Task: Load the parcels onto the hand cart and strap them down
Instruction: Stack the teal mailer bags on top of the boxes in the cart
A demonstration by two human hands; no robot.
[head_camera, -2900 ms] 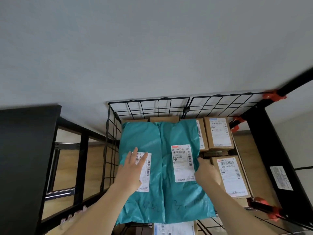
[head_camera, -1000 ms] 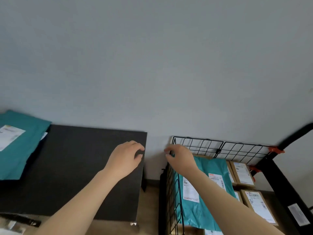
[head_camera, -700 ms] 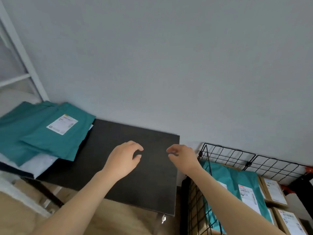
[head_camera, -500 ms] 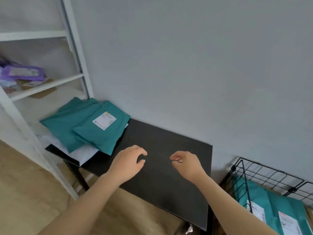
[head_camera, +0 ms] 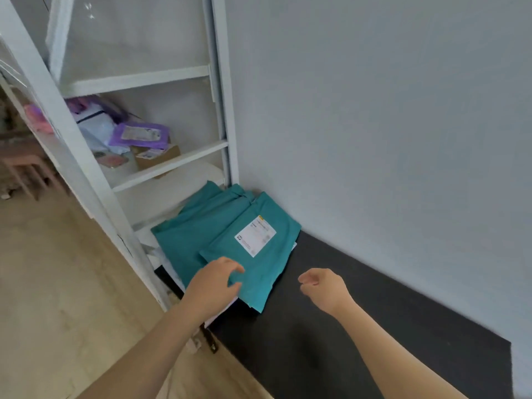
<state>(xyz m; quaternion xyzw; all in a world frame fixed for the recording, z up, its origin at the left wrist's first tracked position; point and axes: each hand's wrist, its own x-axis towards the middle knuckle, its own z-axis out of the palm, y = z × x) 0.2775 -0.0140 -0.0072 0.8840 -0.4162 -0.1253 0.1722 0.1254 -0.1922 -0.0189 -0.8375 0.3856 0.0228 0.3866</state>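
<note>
Two teal mailer parcels lie stacked at the left end of a black table (head_camera: 359,326). The top teal parcel (head_camera: 259,254) carries a white label; the lower teal parcel (head_camera: 193,226) sticks out to its left. My left hand (head_camera: 213,283) hovers over the top parcel's near left corner, fingers loosely curved, holding nothing. Whether it touches the parcel I cannot tell. My right hand (head_camera: 325,289) hangs loosely curled above the bare tabletop, right of the parcels, empty. The hand cart is out of view.
White parcels (head_camera: 158,254) lie under the teal ones. A white shelf rack (head_camera: 86,174) stands left of the table, with a purple mailer (head_camera: 139,135) and a small cardboard box (head_camera: 157,156) on a shelf. A grey wall runs behind the table.
My view swung left from the wire cart to the table and shelf. Both hands left the cart's parcels; the left hand reached the top teal parcel's corner.
</note>
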